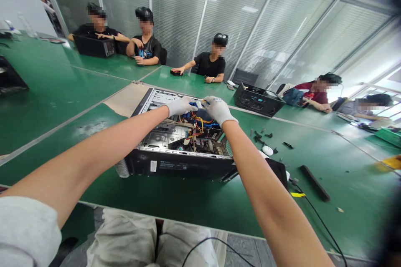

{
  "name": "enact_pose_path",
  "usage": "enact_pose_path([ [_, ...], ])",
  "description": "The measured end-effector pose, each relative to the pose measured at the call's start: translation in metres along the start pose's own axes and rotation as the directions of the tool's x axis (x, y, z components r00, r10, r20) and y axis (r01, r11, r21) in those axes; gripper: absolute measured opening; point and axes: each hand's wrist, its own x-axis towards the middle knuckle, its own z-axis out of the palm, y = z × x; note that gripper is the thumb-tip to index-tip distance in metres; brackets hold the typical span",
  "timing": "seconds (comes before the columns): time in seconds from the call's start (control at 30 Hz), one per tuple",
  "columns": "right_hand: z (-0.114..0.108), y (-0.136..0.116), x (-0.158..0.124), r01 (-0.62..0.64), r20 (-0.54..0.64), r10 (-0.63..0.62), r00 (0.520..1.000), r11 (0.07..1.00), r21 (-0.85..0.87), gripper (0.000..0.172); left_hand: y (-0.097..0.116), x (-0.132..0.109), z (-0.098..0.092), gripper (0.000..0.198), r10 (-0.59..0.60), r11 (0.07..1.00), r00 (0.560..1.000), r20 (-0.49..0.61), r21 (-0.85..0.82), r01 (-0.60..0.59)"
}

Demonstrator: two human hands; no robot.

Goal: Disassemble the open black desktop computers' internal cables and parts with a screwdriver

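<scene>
An opened black desktop computer case [175, 164] lies on its side in front of me, its metal frame and inner parts exposed. Bundled coloured cables [198, 123] run across its inside. Over the far part of the case, my left hand [181, 106], in a white glove with blue fingertips, is closed in a pinch. My right hand [216, 109], gloved the same way, pinches close beside it. Between the fingertips shows a small white connector [199, 103], with a bit of yellow wire at the right hand. The fingers partly hide it.
Small black parts [258, 137], a round white object [267, 150] and a dark strip [315, 182] lie to the right on the green table [200, 204]. Brown cardboard [127, 100] lies under the case's far left. Several people sit across, near another computer case [258, 99].
</scene>
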Motion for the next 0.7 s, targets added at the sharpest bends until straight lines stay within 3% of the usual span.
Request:
enact_pose_path([
  [0.7, 0.005, 0.006, 0.003, 0.023, 0.002, -0.023, 1.000, 0.999, 0.022, 0.034, 0.011, -0.008, -0.001, 0.021, -0.014, 1.000, 1.000, 0.004, -0.026, 0.014],
])
